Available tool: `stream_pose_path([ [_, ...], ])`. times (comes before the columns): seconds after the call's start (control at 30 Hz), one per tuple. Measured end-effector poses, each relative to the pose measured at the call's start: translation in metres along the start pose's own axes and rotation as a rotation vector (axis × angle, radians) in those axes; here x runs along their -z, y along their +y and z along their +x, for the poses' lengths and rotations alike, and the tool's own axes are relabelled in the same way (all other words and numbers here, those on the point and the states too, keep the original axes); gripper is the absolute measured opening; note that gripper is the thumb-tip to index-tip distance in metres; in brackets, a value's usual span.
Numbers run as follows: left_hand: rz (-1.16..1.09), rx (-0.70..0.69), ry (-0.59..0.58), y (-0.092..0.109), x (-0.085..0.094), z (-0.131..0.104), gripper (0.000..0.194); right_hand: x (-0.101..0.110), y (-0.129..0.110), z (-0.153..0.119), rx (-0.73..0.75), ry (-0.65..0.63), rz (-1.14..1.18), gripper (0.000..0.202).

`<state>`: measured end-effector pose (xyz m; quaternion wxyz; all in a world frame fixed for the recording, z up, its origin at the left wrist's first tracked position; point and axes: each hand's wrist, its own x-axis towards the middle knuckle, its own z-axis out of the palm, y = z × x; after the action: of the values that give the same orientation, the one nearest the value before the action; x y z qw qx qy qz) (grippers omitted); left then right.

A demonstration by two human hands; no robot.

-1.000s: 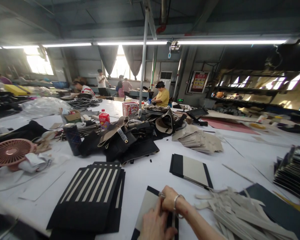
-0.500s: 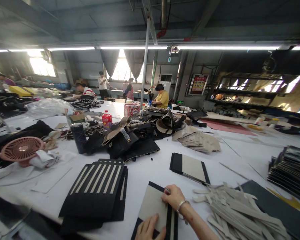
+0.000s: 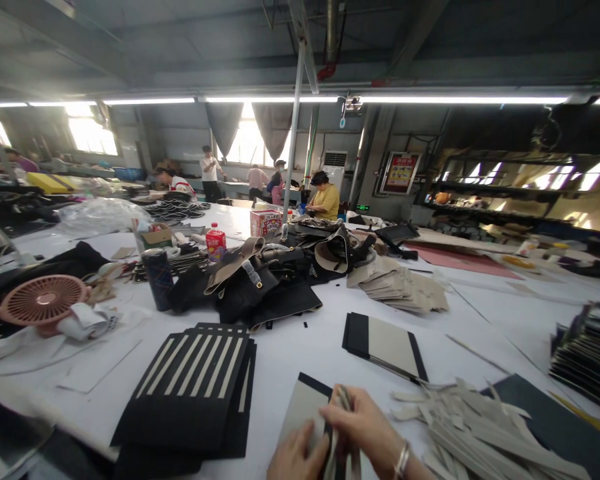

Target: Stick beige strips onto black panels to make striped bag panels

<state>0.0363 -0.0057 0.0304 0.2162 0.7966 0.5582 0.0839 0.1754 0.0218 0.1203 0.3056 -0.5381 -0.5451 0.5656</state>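
Observation:
At the front edge of the view, a grey panel with black borders (image 3: pixel 300 408) lies flat on the white table. My left hand (image 3: pixel 300 455) rests on its lower part, fingers apart and pressed against its surface. Pinched in my right hand (image 3: pixel 365 427) is a pale grey strip (image 3: pixel 344 398), which bends up between thumb and fingers and trails down along the panel's right side. The lower ends of both panel and strip are hidden by my hands and the frame edge. A heap of loose grey strips (image 3: pixel 470 427) lies right of my right hand.
Striped black panels (image 3: pixel 195 380) are stacked on the left. Another grey-and-black stack (image 3: pixel 393 343) lies ahead. Black bag pieces (image 3: pixel 260 280), a pink fan (image 3: pixel 45 300) and a dark tumbler (image 3: pixel 157 280) stand further back. Dark panels (image 3: pixel 587 360) pile up at right; co-workers are beyond.
My right hand has moved down and toward me along the panel's right edge. The grey strip now shows raised and bent in its fingers. My left hand stays on the panel.

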Motion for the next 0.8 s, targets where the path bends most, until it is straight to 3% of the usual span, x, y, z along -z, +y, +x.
stream_pose_path([
  [0.1, -0.031, 0.024, -0.099, 0.008, 0.026, 0.021, 0.073, 0.025, -0.005, 0.035, -0.116, 0.142, -0.261, 0.017],
  [0.2, -0.031, 0.023, -0.099, 0.014, 0.038, 0.034, 0.074, 0.033, 0.005, 0.064, -0.154, 0.204, -0.472, 0.014],
  [0.57, -0.001, 0.047, -0.113, 0.016, 0.026, 0.04, 0.087, 0.013, 0.036, 0.108, -0.167, 0.148, -0.769, 0.011],
  [0.7, -0.045, 0.053, -0.073, 0.018, 0.025, 0.039, 0.076, 0.011, 0.036, 0.11, -0.179, 0.081, -0.803, 0.009],
  [0.8, -0.087, 0.04, -0.02, 0.018, 0.022, 0.038, 0.063, 0.001, 0.029, 0.092, -0.135, -0.002, -0.791, 0.008],
])
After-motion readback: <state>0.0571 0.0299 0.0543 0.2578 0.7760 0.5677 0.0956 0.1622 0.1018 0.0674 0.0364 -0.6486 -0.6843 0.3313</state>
